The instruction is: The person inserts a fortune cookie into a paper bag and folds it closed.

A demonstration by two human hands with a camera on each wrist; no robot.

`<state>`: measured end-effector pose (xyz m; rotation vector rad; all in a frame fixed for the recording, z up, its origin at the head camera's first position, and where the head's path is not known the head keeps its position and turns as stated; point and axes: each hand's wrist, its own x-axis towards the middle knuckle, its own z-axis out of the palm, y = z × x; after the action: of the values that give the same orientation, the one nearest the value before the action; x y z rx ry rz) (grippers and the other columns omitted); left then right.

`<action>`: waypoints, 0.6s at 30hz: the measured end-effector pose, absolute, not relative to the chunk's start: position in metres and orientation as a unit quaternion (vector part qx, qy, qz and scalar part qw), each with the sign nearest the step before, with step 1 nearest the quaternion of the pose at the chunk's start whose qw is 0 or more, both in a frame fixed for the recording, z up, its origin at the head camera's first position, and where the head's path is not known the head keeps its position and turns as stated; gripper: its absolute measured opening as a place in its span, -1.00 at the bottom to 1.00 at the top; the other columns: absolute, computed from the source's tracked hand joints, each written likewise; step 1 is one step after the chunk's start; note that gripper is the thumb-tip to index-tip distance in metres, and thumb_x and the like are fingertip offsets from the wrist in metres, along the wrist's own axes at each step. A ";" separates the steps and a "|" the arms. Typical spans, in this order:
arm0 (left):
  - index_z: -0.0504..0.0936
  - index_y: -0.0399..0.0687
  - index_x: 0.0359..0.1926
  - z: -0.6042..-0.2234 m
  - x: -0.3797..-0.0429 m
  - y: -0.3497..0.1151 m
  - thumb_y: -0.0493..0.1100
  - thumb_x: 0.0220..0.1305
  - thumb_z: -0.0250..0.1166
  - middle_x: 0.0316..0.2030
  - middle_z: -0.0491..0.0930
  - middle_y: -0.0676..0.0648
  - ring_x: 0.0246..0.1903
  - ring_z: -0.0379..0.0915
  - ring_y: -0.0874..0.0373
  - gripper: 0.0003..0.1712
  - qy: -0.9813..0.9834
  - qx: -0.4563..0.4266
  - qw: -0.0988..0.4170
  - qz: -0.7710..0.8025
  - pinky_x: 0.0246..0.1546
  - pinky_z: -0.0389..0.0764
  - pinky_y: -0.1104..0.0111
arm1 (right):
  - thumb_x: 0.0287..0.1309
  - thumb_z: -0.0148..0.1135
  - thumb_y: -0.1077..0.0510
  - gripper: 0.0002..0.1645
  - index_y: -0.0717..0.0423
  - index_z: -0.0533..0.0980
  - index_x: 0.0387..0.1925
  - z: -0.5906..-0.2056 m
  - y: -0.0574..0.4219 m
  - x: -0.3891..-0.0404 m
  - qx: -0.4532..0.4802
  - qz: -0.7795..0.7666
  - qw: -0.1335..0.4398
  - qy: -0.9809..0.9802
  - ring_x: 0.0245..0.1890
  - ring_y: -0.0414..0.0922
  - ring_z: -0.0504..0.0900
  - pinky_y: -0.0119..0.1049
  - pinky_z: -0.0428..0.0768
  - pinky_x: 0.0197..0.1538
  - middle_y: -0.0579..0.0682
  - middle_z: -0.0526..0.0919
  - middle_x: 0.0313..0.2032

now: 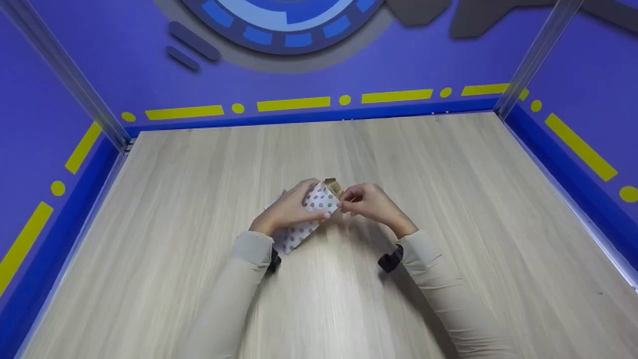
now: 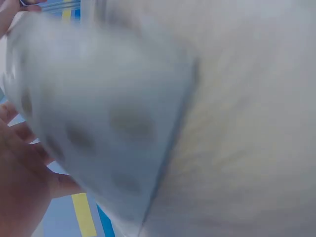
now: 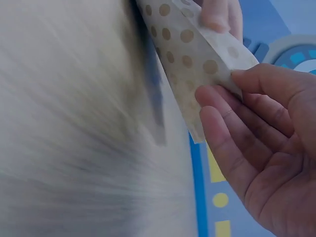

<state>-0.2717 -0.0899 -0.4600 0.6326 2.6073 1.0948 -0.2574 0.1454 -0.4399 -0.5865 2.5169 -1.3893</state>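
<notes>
White paper with grey-brown polka dots (image 1: 321, 198), folded into a packet-like shape, is held over the middle of the table. My left hand (image 1: 291, 205) grips it from the left, thumb on the near side and fingers on the far side. At the packet's right end, my right hand (image 1: 371, 202) pinches the paper's edge between thumb and fingertips. A small brown folded piece (image 1: 332, 186) sticks out at that end, beside the right fingertips. Close up in the left wrist view, the dotted paper (image 2: 113, 113) is blurred. The right wrist view shows the right thumb (image 3: 261, 79) pressing on its edge.
The wood-grain table (image 1: 199, 164) extends around both hands. A blue wall (image 1: 119, 65) with yellow markings stands behind it, with side walls and metal posts (image 1: 538, 55) at the corners. Black wrist cameras (image 1: 391, 259) sit at the sleeve cuffs.
</notes>
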 end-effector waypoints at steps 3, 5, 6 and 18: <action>0.13 0.15 0.43 -0.459 -0.272 -0.093 0.35 0.00 0.37 0.22 0.38 -0.04 0.11 0.38 0.06 0.05 0.880 0.208 0.114 0.410 0.22 0.35 0.04 | 0.13 0.28 0.22 -0.88 0.21 0.67 -0.35 -0.435 0.148 -0.258 -0.211 -0.450 0.065 0.865 -0.37 -0.05 0.67 -0.33 0.63 -0.28 0.07 0.72 -0.37; 0.14 0.16 0.42 -0.459 -0.273 -0.095 0.32 0.06 0.35 0.28 0.34 -0.09 0.18 0.34 0.01 -0.01 0.872 0.205 0.107 0.432 0.20 0.38 0.04 | 0.13 0.30 0.21 -0.88 0.19 0.68 -0.35 -0.432 0.150 -0.259 -0.219 -0.437 0.044 0.871 -0.37 -0.11 0.67 -0.35 0.61 -0.27 0.06 0.73 -0.36; 0.15 0.16 0.42 -0.459 -0.273 -0.096 0.30 0.09 0.33 0.30 0.32 -0.10 0.21 0.33 -0.01 -0.05 0.869 0.202 0.103 0.440 0.21 0.38 0.03 | 0.13 0.30 0.21 -0.88 0.20 0.68 -0.35 -0.430 0.150 -0.259 -0.221 -0.437 0.039 0.871 -0.35 -0.10 0.68 -0.34 0.62 -0.24 0.07 0.73 -0.35; 0.22 0.01 0.38 -0.459 -0.271 -0.091 -0.01 0.37 0.17 0.20 0.47 -0.17 0.19 0.39 -0.02 -0.38 0.800 0.141 0.032 0.582 0.20 0.43 0.12 | 0.15 0.28 0.20 -0.87 0.14 0.68 -0.28 -0.418 0.156 -0.261 -0.183 -0.454 -0.003 0.872 -0.23 -0.07 0.71 -0.27 0.65 -0.17 0.06 0.73 -0.24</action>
<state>-0.2708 -0.0910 -0.4590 0.4343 2.4644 1.7911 -0.2605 0.1564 -0.4177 -0.5747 2.7459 -1.4280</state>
